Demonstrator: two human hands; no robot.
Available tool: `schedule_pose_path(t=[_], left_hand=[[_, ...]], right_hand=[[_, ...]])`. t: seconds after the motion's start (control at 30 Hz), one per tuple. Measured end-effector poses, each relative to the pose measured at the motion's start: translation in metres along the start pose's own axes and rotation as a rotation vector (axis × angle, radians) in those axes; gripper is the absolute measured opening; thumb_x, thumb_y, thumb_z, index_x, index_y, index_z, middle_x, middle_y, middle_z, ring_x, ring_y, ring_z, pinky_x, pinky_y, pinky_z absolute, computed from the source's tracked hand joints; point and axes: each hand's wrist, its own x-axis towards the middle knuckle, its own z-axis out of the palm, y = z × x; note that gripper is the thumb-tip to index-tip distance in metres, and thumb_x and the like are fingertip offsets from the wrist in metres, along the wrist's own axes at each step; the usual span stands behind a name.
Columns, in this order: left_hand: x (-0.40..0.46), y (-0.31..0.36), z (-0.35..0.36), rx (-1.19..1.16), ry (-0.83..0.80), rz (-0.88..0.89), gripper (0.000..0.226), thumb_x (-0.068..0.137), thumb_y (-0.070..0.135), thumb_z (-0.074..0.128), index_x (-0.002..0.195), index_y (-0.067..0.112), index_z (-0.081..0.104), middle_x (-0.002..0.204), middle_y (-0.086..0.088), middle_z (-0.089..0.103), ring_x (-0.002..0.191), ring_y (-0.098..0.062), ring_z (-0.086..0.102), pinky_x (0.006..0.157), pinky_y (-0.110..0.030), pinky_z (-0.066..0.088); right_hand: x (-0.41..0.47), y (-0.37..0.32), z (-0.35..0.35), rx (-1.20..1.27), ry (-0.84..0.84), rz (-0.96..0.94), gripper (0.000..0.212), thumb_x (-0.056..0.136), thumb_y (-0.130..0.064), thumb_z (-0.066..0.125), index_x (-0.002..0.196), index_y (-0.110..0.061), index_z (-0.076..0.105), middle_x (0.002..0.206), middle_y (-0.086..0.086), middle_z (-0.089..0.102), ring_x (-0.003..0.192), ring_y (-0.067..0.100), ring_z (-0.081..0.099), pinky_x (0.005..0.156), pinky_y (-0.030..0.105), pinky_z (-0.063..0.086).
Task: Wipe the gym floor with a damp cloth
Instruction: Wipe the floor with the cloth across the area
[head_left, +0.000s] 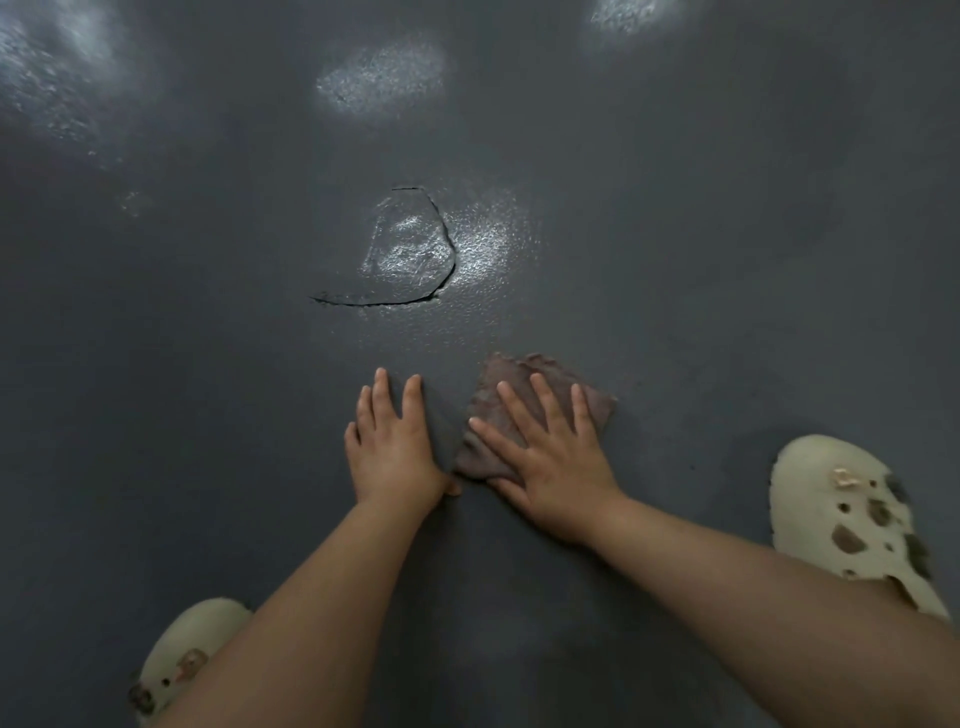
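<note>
A brownish damp cloth (498, 387) lies flat on the dark grey gym floor (208, 338), just below the centre of the view. My right hand (556, 457) presses down on it with straight, spread fingers and covers most of it. My left hand (392, 447) rests flat on the bare floor right beside the cloth's left edge, fingers straight and pointing away from me. Both bare forearms reach in from the bottom of the frame.
A cracked, lifted patch of floor coating (410, 249) sits a short way beyond the hands. Shiny light reflections spot the floor farther off. A cream clog (852, 519) is at the right and another cream clog (187, 654) at the lower left.
</note>
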Motion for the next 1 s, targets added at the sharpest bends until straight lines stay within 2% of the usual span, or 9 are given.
schedule_pose_path(t=[0.07, 0.13, 0.27, 0.33, 0.43, 0.53, 0.6, 0.8, 1.0], left_hand=[[0.000, 0.002, -0.002, 0.014, -0.015, -0.010, 0.125, 0.062, 0.042, 0.085, 0.150, 0.025, -0.002, 0.158, -0.006, -0.016, 0.146, -0.026, -0.008, 0.117, -0.041, 0.011], [0.001, 0.004, -0.002, 0.029, -0.021, -0.015, 0.126, 0.061, 0.041, 0.086, 0.150, 0.024, -0.002, 0.158, -0.006, -0.015, 0.146, -0.026, -0.008, 0.117, -0.041, 0.012], [0.000, 0.005, -0.002, 0.038, -0.013, -0.011, 0.127, 0.061, 0.043, 0.086, 0.150, 0.024, -0.002, 0.158, -0.007, -0.014, 0.146, -0.026, -0.008, 0.117, -0.041, 0.013], [0.000, 0.005, -0.001, 0.044, -0.011, -0.013, 0.127, 0.060, 0.043, 0.086, 0.150, 0.024, -0.002, 0.158, -0.006, -0.014, 0.146, -0.026, -0.007, 0.117, -0.041, 0.013], [0.001, 0.004, -0.002, 0.049, -0.013, -0.010, 0.128, 0.059, 0.045, 0.086, 0.150, 0.025, -0.002, 0.158, -0.006, -0.014, 0.146, -0.025, -0.007, 0.118, -0.041, 0.014], [0.000, 0.005, -0.003, 0.062, -0.022, -0.008, 0.128, 0.060, 0.045, 0.086, 0.150, 0.025, -0.002, 0.158, -0.006, -0.014, 0.146, -0.026, -0.007, 0.117, -0.041, 0.014], [0.000, 0.007, -0.004, 0.083, -0.027, -0.009, 0.127, 0.061, 0.045, 0.085, 0.150, 0.024, -0.002, 0.158, -0.008, -0.013, 0.146, -0.027, -0.006, 0.117, -0.041, 0.013], [-0.002, 0.017, -0.009, 0.144, -0.039, -0.009, 0.128, 0.063, 0.041, 0.085, 0.150, 0.026, -0.008, 0.157, -0.013, -0.016, 0.146, -0.030, -0.006, 0.117, -0.041, 0.008], [0.006, 0.040, -0.011, 0.389, -0.057, 0.276, 0.130, 0.071, 0.027, 0.081, 0.144, 0.035, -0.026, 0.153, -0.013, -0.028, 0.145, -0.031, -0.016, 0.117, -0.040, -0.001]], right_hand=[[0.008, 0.024, -0.003, -0.031, -0.015, -0.055, 0.061, 0.078, -0.057, 0.038, 0.136, -0.038, 0.045, 0.147, 0.007, 0.041, 0.135, 0.038, 0.030, 0.108, 0.058, 0.012], [0.021, 0.050, -0.009, -0.038, -0.018, 0.004, 0.062, 0.078, -0.056, 0.036, 0.136, -0.036, 0.047, 0.147, 0.007, 0.042, 0.135, 0.040, 0.035, 0.109, 0.059, 0.013], [0.043, 0.101, -0.024, -0.015, -0.044, 0.339, 0.070, 0.082, -0.064, 0.013, 0.148, -0.040, 0.019, 0.160, 0.002, 0.009, 0.146, 0.033, 0.002, 0.112, 0.053, -0.006], [0.048, 0.106, -0.029, 0.036, -0.035, 0.535, 0.063, 0.091, -0.062, 0.020, 0.149, -0.039, 0.013, 0.160, 0.000, -0.003, 0.146, 0.031, -0.009, 0.112, 0.054, -0.011], [0.050, 0.074, -0.024, 0.114, -0.013, 0.670, 0.058, 0.097, -0.053, 0.029, 0.150, -0.038, 0.011, 0.160, 0.004, -0.003, 0.145, 0.036, -0.008, 0.111, 0.059, -0.009], [0.025, 0.033, -0.009, 0.115, 0.058, 0.617, 0.058, 0.091, -0.052, 0.030, 0.146, -0.034, 0.031, 0.155, 0.012, 0.024, 0.141, 0.044, 0.018, 0.108, 0.066, 0.007], [-0.011, 0.010, 0.003, 0.093, 0.068, 0.550, 0.059, 0.087, -0.053, 0.032, 0.142, -0.033, 0.034, 0.151, 0.012, 0.034, 0.137, 0.042, 0.024, 0.107, 0.063, 0.011], [-0.080, -0.020, 0.020, 0.068, 0.028, 0.464, 0.060, 0.084, -0.056, 0.033, 0.141, -0.036, 0.031, 0.150, 0.007, 0.026, 0.136, 0.039, 0.023, 0.108, 0.059, 0.007], [-0.032, 0.054, 0.001, 0.088, 0.060, 0.447, 0.057, 0.085, -0.054, 0.035, 0.139, -0.036, 0.038, 0.151, 0.007, 0.035, 0.137, 0.037, 0.027, 0.110, 0.057, 0.008]])
